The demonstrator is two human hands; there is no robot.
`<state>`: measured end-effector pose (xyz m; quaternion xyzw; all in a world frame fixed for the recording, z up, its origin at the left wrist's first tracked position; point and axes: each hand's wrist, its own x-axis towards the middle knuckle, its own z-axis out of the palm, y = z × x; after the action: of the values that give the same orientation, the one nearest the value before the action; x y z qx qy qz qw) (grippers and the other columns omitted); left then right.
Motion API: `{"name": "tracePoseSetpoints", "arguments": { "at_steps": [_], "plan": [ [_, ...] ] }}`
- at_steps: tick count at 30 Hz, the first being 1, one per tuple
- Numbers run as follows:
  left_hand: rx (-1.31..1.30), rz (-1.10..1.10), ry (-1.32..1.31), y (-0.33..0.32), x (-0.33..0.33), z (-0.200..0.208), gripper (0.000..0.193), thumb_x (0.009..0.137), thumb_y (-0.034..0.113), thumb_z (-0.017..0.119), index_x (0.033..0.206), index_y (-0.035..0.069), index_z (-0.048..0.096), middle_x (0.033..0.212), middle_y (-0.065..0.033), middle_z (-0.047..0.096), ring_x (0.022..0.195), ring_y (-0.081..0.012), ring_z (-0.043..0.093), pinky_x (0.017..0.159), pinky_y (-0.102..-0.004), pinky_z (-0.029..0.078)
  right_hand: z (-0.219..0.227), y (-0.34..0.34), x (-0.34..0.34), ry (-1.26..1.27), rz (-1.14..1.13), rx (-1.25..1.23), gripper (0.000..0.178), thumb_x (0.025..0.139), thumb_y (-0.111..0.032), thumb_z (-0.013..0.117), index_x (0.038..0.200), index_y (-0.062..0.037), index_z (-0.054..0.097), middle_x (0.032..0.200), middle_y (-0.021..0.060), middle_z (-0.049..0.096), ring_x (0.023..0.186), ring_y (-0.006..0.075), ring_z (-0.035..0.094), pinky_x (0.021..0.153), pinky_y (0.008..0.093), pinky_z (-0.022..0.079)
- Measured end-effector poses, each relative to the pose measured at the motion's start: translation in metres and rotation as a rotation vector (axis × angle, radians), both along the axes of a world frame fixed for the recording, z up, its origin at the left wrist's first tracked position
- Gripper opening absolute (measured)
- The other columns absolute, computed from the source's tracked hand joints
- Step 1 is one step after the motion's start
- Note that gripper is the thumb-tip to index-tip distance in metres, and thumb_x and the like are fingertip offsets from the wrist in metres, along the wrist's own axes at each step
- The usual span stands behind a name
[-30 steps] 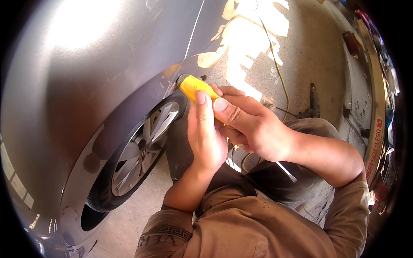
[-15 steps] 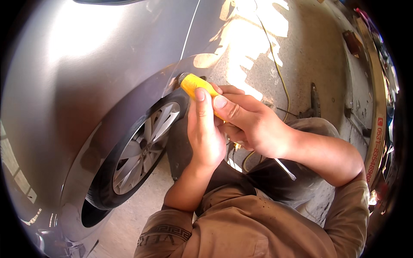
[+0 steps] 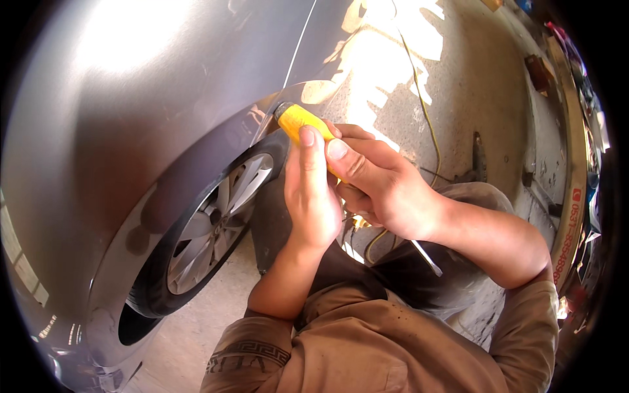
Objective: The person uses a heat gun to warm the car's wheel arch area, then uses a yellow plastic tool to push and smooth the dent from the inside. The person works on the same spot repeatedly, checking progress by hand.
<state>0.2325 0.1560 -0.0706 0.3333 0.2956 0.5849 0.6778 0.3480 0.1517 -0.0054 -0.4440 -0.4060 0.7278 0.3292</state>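
At the frame's centre, the left hand (image 3: pixel 312 206) and right hand (image 3: pixel 394 193) had fingers closed round a yellow handle (image 3: pixel 301 124), its end by the wheel arch (image 3: pixel 196 164). Work looked underway; nothing showed as finished.

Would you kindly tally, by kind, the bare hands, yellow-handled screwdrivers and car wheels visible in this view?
Bare hands: 2 (left hand, right hand)
Yellow-handled screwdriver: 1
Car wheel: 1
Total: 4
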Motion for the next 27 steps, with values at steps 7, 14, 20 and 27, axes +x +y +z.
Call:
{"name": "tracePoseSetpoints", "arguments": {
  "at_steps": [7, 14, 20, 27],
  "plan": [
    [-0.025, -0.022, -0.019, -0.005, 0.002, 0.019, 0.048, 0.110, 0.047, 0.036, 0.109, 0.002, 0.052, 0.103, -0.0089, 0.057, 0.097, -0.0162, 0.060, 0.088, -0.0283, 0.047, 0.012, -0.002, 0.002, 0.011, -0.034, -0.084, 0.048, 0.109, -0.042, 0.042, 0.128, 0.0017, 0.052, 0.075, -0.0017, 0.043, 0.054, 0.0043, 0.036, 0.046, 0.0217, 0.031],
    [-0.048, 0.002, -0.041, -0.005, 0.004, 0.022, 0.051, 0.109, 0.045, 0.041, 0.119, -0.003, 0.055, 0.110, -0.0088, 0.059, 0.102, -0.0142, 0.058, 0.092, -0.0282, 0.046, 0.020, -0.002, 0.006, -0.028, -0.049, -0.045, 0.045, 0.110, -0.036, 0.043, 0.103, 0.0046, 0.061, 0.094, 0.0015, 0.046, 0.065, 0.0059, 0.044, 0.054, 0.0228, 0.036],
    [0.000, 0.006, -0.030, -0.004, 0.001, 0.022, 0.050, 0.109, 0.044, 0.042, 0.117, -0.003, 0.056, 0.108, -0.0089, 0.060, 0.100, -0.0137, 0.059, 0.090, -0.0279, 0.047, 0.016, -0.004, -0.002, -0.039, -0.094, -0.031, 0.048, 0.110, -0.037, 0.042, 0.100, 0.0056, 0.060, 0.102, 0.0045, 0.046, 0.062, 0.0076, 0.047, 0.052, 0.0234, 0.038],
    [0.002, 0.060, 0.090, -0.003, 0.003, 0.018, 0.049, 0.109, 0.045, 0.042, 0.114, -0.001, 0.058, 0.105, -0.0073, 0.060, 0.097, -0.0128, 0.058, 0.088, -0.0265, 0.046, 0.008, -0.002, 0.004, -0.013, -0.043, -0.058, 0.044, 0.110, -0.040, 0.040, 0.099, -0.0013, 0.057, 0.065, -0.0005, 0.045, 0.046, 0.0076, 0.038, 0.041, 0.0248, 0.032]
  ]
}}
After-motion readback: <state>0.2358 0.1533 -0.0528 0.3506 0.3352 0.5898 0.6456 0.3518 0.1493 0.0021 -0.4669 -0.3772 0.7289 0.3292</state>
